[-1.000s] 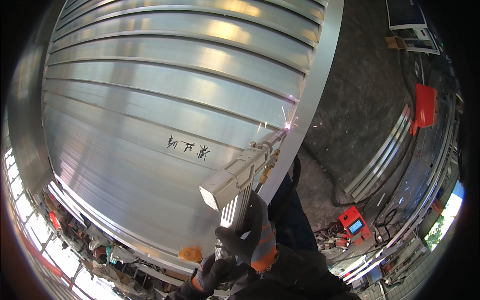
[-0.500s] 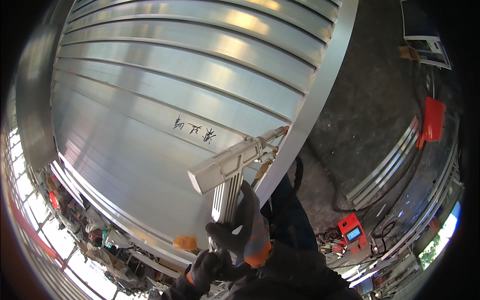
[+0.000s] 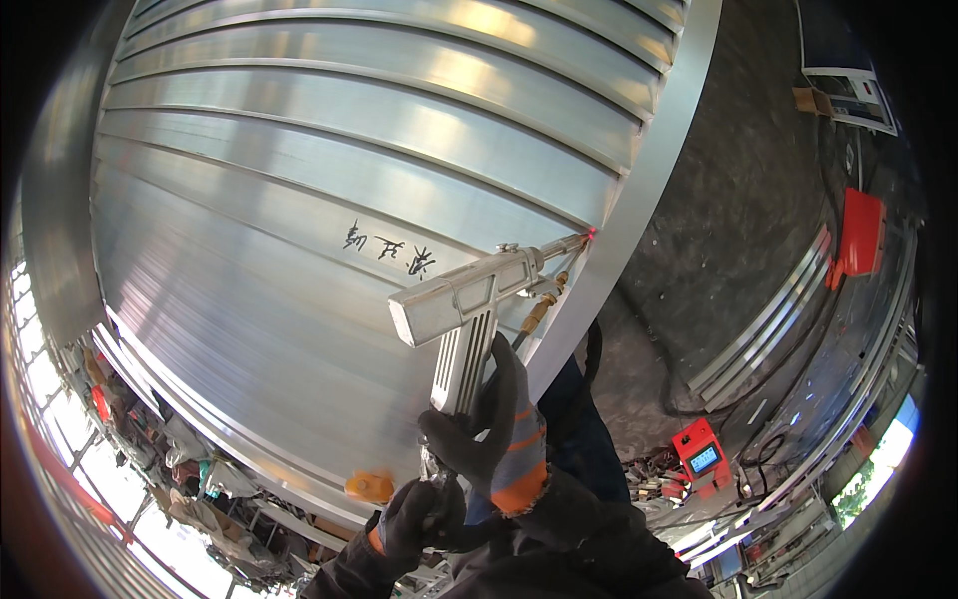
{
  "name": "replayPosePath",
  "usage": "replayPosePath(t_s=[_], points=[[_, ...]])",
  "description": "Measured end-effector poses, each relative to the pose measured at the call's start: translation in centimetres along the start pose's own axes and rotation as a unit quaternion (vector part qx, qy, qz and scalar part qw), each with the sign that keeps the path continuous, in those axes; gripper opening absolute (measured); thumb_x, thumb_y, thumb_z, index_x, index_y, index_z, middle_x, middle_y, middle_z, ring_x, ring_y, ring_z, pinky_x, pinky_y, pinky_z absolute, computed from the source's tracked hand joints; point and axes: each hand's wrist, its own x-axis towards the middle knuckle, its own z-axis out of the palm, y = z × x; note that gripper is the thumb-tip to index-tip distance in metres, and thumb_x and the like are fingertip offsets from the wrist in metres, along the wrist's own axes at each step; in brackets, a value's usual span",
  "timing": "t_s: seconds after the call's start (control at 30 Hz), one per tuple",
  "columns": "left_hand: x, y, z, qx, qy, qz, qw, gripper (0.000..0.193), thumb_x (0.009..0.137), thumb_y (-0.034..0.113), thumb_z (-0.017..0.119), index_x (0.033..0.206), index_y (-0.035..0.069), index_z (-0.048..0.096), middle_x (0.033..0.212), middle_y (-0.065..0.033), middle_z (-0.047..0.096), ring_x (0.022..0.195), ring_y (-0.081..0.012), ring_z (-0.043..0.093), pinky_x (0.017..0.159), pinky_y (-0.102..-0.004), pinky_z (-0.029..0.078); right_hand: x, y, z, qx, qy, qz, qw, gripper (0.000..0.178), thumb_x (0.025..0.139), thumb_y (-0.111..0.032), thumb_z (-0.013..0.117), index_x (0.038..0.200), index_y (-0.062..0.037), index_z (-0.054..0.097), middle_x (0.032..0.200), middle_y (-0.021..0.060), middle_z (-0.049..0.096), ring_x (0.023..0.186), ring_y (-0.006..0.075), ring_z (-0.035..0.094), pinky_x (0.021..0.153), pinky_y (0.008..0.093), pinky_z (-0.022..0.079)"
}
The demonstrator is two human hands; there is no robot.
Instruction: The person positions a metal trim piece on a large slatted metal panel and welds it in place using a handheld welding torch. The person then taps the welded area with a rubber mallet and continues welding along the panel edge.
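My right hand (image 3: 489, 429), in a dark grey and orange glove, is wrapped round the ribbed handle of a silver handheld laser welding gun (image 3: 464, 295). The gun's nozzle points to the far right, its tip at the inner corner where a slatted metal panel (image 3: 249, 280) meets its side frame rail (image 3: 639, 210). A small red light spot shows at that tip. Below the handle, my left hand (image 3: 424, 514), gloved too, is closed round the gun's lower end or cable; its fingers partly hide what they hold. A brass fitting (image 3: 539, 314) with a hose sits under the barrel.
An orange-yellow object (image 3: 369, 487) lies at the panel's near edge. On the dark floor to the right are metal strips (image 3: 763, 319), a red box-like piece (image 3: 860, 235), black cables and a red device with a screen (image 3: 704, 457). Clutter (image 3: 215, 499) lies at the lower left.
The welding gun and both hands have shifted slightly relative to the panel, the nozzle tip moving up and right along the rail. The red spot now shows at the tip.
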Motion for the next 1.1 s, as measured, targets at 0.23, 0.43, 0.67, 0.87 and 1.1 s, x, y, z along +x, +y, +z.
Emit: replayPosePath(t_s=[0.23, 0.43, 0.67, 0.87, 1.1], points=[[0.1, 0.5, -0.4, 0.01, -0.023, 0.024, 0.999, 0.043, 0.085, -0.005, 0.063, 0.125, 0.001, 0.05, 0.096, -0.0175, 0.059, 0.078, -0.0296, 0.061, 0.067, -0.0413, 0.05, 0.1, -0.7, 0.0, 0.051, 0.003, 0.022, 0.998, 0.089, 0.082, -0.015, 0.08, 0.151, 0.007, 0.028, 0.104, 0.0162, 0.062, 0.077, 0.0222, 0.071, 0.065, 0.0354, 0.058], [0.6, 4.4, 0.9, -0.028, 0.032, 0.02, 0.999, 0.054, 0.102, 0.054, 0.042, 0.107, 0.002, 0.058, 0.077, -0.0058, 0.056, 0.066, -0.016, 0.052, 0.061, -0.0307, 0.041, 0.3, -1.5, 0.2, 0.029, 0.019, 0.016, 0.999, 0.086, 0.082, -0.012, 0.079, 0.15, 0.0064, 0.029, 0.098, 0.0138, 0.062, 0.075, 0.0207, 0.07, 0.064, 0.035, 0.058], [1.4, 5.5, 0.9, -0.11, 0.016, -0.006, 0.994, 0.061, 0.107, 0.061, 0.039, 0.093, 0.004, 0.057, 0.072, -0.004, 0.054, 0.064, -0.0141, 0.05, 0.059, -0.0287, 0.038, -0.3, -1.3, 0.5, 0.016, 0.033, 0.074, 0.997, 0.094, 0.08, -0.018, 0.084, 0.154, 0.0037, 0.03, 0.088, 0.0088, 0.061, 0.068, 0.0149, 0.062, 0.061, 0.032, 0.053], [0.8, 4.6, 0.5, -0.037, 0.032, 0.03, 0.998, 0.058, 0.107, 0.056, 0.041, 0.089, 0.003, 0.056, 0.072, -0.0059, 0.056, 0.061, -0.0142, 0.05, 0.057, -0.0288, 0.037, -0.5, -1.2, 0.8, 0.016, 0.028, 0.058, 0.998, 0.093, 0.079, -0.016, 0.083, 0.154, 0.003, 0.031, 0.085, 0.0064, 0.059, 0.065, 0.0126, 0.058, 0.059, 0.03, 0.05], [0.4, 4.3, 0.9, -0.011, 0.042, 0.059, 0.997, 0.061, 0.106, 0.057, 0.04, 0.088, 0.002, 0.056, 0.073, -0.007, 0.059, 0.061, -0.0148, 0.051, 0.058, -0.0301, 0.039, -1.1, -1.2, 1.0, 0.038, 0.02, 0.073, 0.996, 0.096, 0.079, -0.017, 0.083, 0.155, 0.0048, 0.029, 0.087, 0.0066, 0.061, 0.064, 0.0119, 0.058, 0.058, 0.0294, 0.05]])
